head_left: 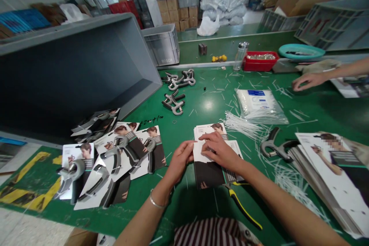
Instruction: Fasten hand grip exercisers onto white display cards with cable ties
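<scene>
Printed cards [209, 175] lie in a small pile on the green table in front of me. My left hand [182, 157] is at the pile's left edge, thumb and fingers closed on the side of a card. Spread over the top of the cards is my right hand [217, 148], its fingers bent and apart, resting on the surface. Pliers with yellow and black handles [243, 209] lie just below my right wrist. To the left, several cards with grey and black hand grips [122, 148] on them overlap. A loose hand grip [275, 146] lies right of my right hand.
White cable ties [245, 125] and a bag of them [256, 103] lie beyond. A tall card stack [331, 184] stands at right, a big grey bin [135, 54] at left. Loose hand grips [174, 103] sit ahead. Another person's hand [309, 81] reaches in from the right.
</scene>
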Demonstrator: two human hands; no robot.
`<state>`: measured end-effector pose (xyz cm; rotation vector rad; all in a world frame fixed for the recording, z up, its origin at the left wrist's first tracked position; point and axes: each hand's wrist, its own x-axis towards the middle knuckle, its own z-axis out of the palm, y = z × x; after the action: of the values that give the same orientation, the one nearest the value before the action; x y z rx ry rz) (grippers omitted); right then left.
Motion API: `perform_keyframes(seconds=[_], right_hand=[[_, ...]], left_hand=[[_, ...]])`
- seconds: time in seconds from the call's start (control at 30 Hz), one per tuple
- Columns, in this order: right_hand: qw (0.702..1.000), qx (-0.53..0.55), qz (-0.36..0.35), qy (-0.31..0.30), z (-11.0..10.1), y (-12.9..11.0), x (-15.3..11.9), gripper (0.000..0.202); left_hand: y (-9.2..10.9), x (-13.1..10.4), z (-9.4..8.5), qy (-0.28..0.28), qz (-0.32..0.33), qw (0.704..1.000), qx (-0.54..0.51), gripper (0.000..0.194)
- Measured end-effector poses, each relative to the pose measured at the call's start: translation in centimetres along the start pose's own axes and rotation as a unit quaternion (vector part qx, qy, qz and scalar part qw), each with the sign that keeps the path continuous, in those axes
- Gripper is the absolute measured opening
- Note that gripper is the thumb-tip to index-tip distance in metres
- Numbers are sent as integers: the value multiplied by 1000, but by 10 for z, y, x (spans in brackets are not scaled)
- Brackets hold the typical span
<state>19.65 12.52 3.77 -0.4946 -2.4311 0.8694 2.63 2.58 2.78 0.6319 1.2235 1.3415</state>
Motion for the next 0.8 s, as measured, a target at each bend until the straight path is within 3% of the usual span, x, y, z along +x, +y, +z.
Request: perform_keyframes(seconds=[0.13,0.27,0.33,0.4,0.5,0.57,0.63,0.67,0.73,0.8], right_hand=[[999,-26,-5,18,-12,-5,1,7],[989,-56,50,129,-44,-8,-10,10],[979,-47,105,171,-51,-5,-19,14],[978,2,160,134,-47,2,-29,17],[981,61,183,-6,-26,15,-38,20],[982,62,171,-44,-14,23,-42,19],[983,59,166,-44,-7,28,-44,18],[983,61,166,-45,-6,29,-44,17],[983,62,169,-45,-8,27,-43,17],[982,63,173,-38,-11,23,-41,17]], left_hand=[[1,8,-5,54,1,995,78,37],[-7,-3,-6,148,45,988,6,39],[-19,-16,-3,166,39,985,-14,41],[-33,-29,-1,135,-2,991,-11,43],[-37,-36,-12,18,-74,990,116,38],[-18,-24,-30,-7,-52,967,247,34],[16,4,-52,53,25,943,327,25],[34,24,-63,87,99,897,423,21],[66,69,-77,94,219,761,604,24],[87,114,-82,78,242,640,725,40]])
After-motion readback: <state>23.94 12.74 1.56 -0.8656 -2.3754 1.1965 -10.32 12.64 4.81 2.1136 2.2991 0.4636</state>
